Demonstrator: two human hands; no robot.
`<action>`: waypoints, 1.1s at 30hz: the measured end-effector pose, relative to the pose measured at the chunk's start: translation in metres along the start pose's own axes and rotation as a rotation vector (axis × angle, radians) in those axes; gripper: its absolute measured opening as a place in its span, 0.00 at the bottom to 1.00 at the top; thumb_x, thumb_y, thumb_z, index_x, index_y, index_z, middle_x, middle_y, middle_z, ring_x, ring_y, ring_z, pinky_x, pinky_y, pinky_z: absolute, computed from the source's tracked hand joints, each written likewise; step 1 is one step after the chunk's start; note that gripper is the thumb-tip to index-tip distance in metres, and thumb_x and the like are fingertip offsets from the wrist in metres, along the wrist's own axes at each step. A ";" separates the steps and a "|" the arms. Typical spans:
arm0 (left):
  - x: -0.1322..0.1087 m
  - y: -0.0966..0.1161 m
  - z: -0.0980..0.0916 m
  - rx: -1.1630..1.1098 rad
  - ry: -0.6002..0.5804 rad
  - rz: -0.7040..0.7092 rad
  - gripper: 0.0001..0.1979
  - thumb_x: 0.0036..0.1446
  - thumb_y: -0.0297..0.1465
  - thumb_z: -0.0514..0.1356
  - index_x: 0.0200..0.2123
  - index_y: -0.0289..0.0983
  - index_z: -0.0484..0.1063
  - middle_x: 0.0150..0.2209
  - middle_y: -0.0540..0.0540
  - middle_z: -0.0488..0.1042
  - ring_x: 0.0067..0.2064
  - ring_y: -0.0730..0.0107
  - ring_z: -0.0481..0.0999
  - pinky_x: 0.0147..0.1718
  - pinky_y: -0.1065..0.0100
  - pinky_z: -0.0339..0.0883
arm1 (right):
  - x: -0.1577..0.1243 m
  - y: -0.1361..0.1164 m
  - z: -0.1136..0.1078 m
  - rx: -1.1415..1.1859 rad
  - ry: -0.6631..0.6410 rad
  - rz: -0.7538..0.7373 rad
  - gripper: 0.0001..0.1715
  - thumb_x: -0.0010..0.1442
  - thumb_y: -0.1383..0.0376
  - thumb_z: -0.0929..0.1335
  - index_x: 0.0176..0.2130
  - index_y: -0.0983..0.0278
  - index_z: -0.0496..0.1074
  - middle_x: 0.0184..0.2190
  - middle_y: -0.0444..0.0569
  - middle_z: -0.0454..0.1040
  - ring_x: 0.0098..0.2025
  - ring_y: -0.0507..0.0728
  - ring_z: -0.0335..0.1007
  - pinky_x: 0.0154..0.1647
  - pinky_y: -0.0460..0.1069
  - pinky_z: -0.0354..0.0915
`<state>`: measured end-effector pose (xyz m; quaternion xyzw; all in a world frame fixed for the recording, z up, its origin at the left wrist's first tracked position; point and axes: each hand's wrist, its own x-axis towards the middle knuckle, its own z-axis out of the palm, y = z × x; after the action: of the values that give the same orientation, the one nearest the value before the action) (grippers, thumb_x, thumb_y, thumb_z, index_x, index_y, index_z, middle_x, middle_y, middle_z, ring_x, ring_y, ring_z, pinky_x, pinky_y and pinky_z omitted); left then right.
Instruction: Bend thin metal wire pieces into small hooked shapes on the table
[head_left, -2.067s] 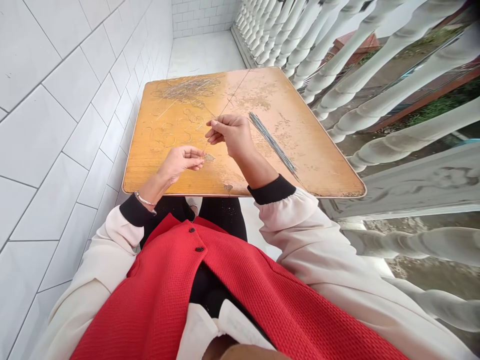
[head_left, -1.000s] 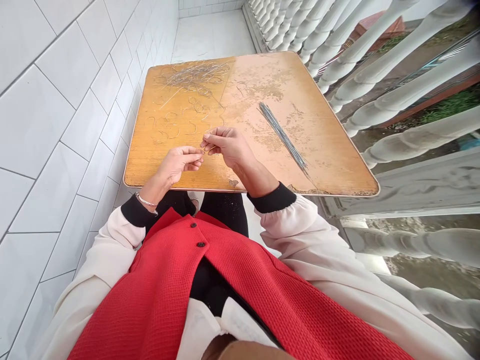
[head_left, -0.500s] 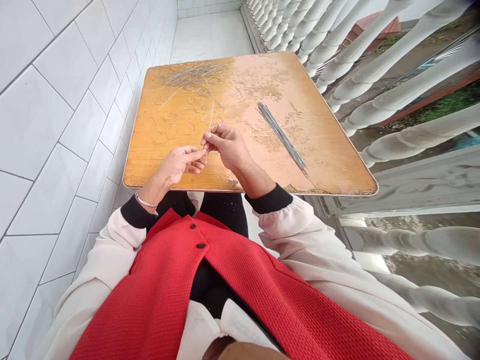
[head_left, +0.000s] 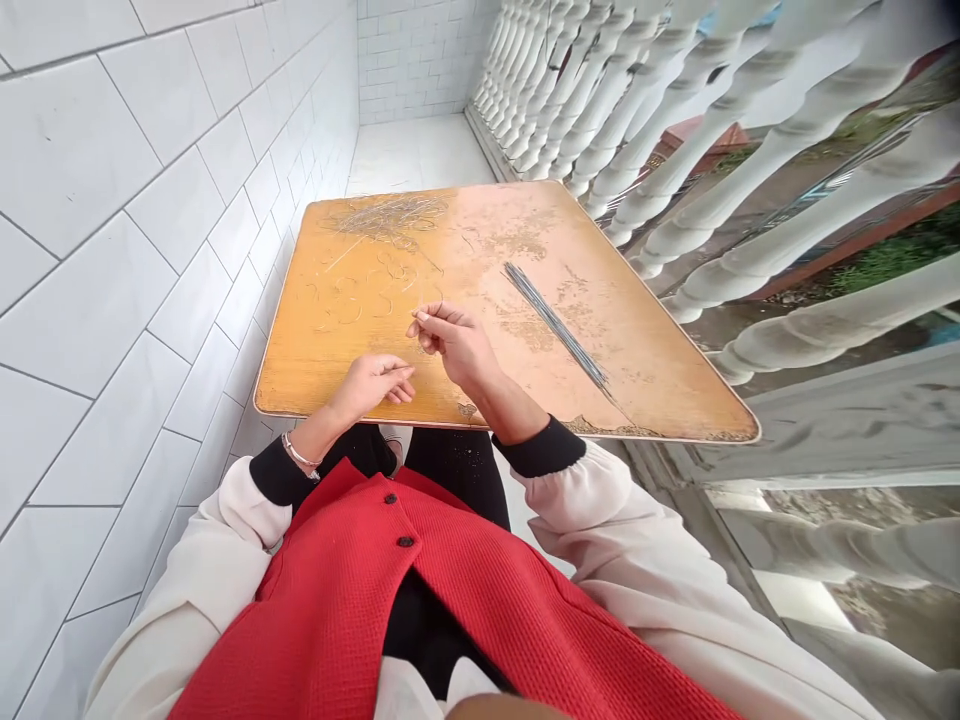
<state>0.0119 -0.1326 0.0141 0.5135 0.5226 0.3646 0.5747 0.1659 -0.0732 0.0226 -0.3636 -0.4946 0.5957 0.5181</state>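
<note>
My right hand (head_left: 456, 345) is over the near part of the table, thumb and forefinger pinched on a thin wire that barely shows. To its lower left is my left hand (head_left: 373, 385), apart from it, with thumb and forefinger pressed together. Whatever that pinch holds, if anything, is too small to make out. Beyond my hands lie loose curled wire pieces (head_left: 341, 312). A tangled heap of thin wire (head_left: 390, 218) rests at the far left of the table. Right of my right hand lies a bundle of straight grey wires (head_left: 556, 325), set diagonally.
The worn wooden table (head_left: 652, 385) has a peeling pinkish surface on its right side and a chipped near edge. A white tiled wall (head_left: 142, 300) runs along the left. White balusters (head_left: 697, 240) line the right side.
My hands have drawn apart; before, their fingertips met at the wire. The long wire standing up from them now shows only faintly. The camera view has tilted up.
</note>
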 end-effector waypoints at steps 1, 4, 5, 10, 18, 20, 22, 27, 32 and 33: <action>0.000 0.004 -0.007 0.087 0.011 0.054 0.06 0.64 0.28 0.64 0.34 0.34 0.78 0.26 0.48 0.79 0.27 0.73 0.78 0.30 0.72 0.70 | 0.001 -0.002 -0.002 -0.030 0.006 -0.010 0.11 0.53 0.63 0.75 0.26 0.63 0.71 0.22 0.43 0.75 0.18 0.44 0.60 0.20 0.42 0.55; 0.004 0.028 -0.037 0.353 0.337 0.421 0.06 0.58 0.30 0.70 0.40 0.38 0.81 0.40 0.44 0.82 0.39 0.67 0.81 0.43 0.68 0.72 | -0.001 -0.009 -0.007 -0.155 -0.020 -0.013 0.10 0.53 0.65 0.75 0.26 0.63 0.71 0.19 0.42 0.74 0.17 0.46 0.60 0.18 0.42 0.56; 0.006 0.039 -0.046 0.421 0.423 0.519 0.10 0.57 0.29 0.70 0.44 0.40 0.81 0.48 0.42 0.81 0.47 0.63 0.81 0.50 0.66 0.71 | -0.003 -0.011 -0.008 -0.198 -0.033 -0.005 0.09 0.53 0.67 0.74 0.26 0.63 0.71 0.19 0.43 0.74 0.16 0.46 0.61 0.18 0.43 0.57; 0.015 0.079 -0.062 0.743 0.388 0.694 0.20 0.58 0.19 0.63 0.52 0.38 0.79 0.66 0.37 0.70 0.68 0.47 0.66 0.67 0.51 0.56 | -0.013 -0.018 -0.006 -0.408 -0.002 0.036 0.09 0.54 0.74 0.71 0.25 0.64 0.71 0.17 0.42 0.73 0.14 0.46 0.59 0.16 0.42 0.55; 0.029 0.088 -0.056 0.466 0.174 0.655 0.12 0.57 0.19 0.59 0.41 0.38 0.77 0.48 0.38 0.77 0.52 0.59 0.72 0.49 0.64 0.65 | -0.015 -0.013 -0.008 -0.875 0.061 -0.151 0.13 0.51 0.78 0.67 0.23 0.61 0.70 0.18 0.41 0.71 0.20 0.51 0.66 0.25 0.47 0.61; 0.042 0.087 -0.065 0.495 0.184 0.654 0.07 0.56 0.21 0.59 0.33 0.38 0.73 0.38 0.40 0.75 0.51 0.57 0.70 0.47 0.64 0.65 | -0.018 -0.011 -0.009 -0.933 0.107 -0.260 0.14 0.51 0.78 0.68 0.23 0.60 0.69 0.19 0.42 0.71 0.22 0.51 0.65 0.27 0.48 0.61; 0.052 0.084 -0.072 0.547 0.192 0.640 0.08 0.55 0.22 0.59 0.27 0.39 0.68 0.30 0.43 0.68 0.48 0.57 0.69 0.46 0.64 0.65 | -0.021 -0.012 -0.008 -0.892 0.104 -0.270 0.14 0.52 0.78 0.68 0.24 0.60 0.70 0.19 0.42 0.72 0.22 0.51 0.65 0.27 0.48 0.61; 0.048 0.077 -0.070 0.675 0.179 0.634 0.13 0.54 0.20 0.58 0.23 0.41 0.63 0.25 0.48 0.54 0.41 0.58 0.65 0.45 0.62 0.62 | -0.019 -0.022 -0.004 -0.553 -0.091 -0.003 0.05 0.60 0.73 0.70 0.33 0.64 0.75 0.23 0.44 0.78 0.16 0.48 0.61 0.20 0.46 0.58; 0.042 0.074 -0.062 0.755 0.125 0.629 0.16 0.56 0.21 0.61 0.22 0.41 0.60 0.25 0.50 0.50 0.44 0.56 0.67 0.49 0.60 0.59 | -0.008 -0.030 0.001 -0.431 -0.081 -0.016 0.06 0.64 0.67 0.73 0.33 0.66 0.78 0.22 0.45 0.78 0.16 0.45 0.57 0.19 0.45 0.56; 0.043 0.073 -0.062 0.730 0.120 0.618 0.17 0.57 0.23 0.63 0.22 0.41 0.60 0.25 0.50 0.51 0.45 0.55 0.68 0.49 0.60 0.60 | -0.007 -0.029 0.002 -0.438 -0.090 -0.009 0.06 0.63 0.67 0.73 0.33 0.66 0.78 0.21 0.45 0.77 0.15 0.45 0.56 0.19 0.45 0.56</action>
<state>-0.0320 -0.0632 0.0796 0.7910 0.4716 0.3401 0.1902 0.1733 -0.0812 0.0507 -0.4383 -0.6362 0.4874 0.4069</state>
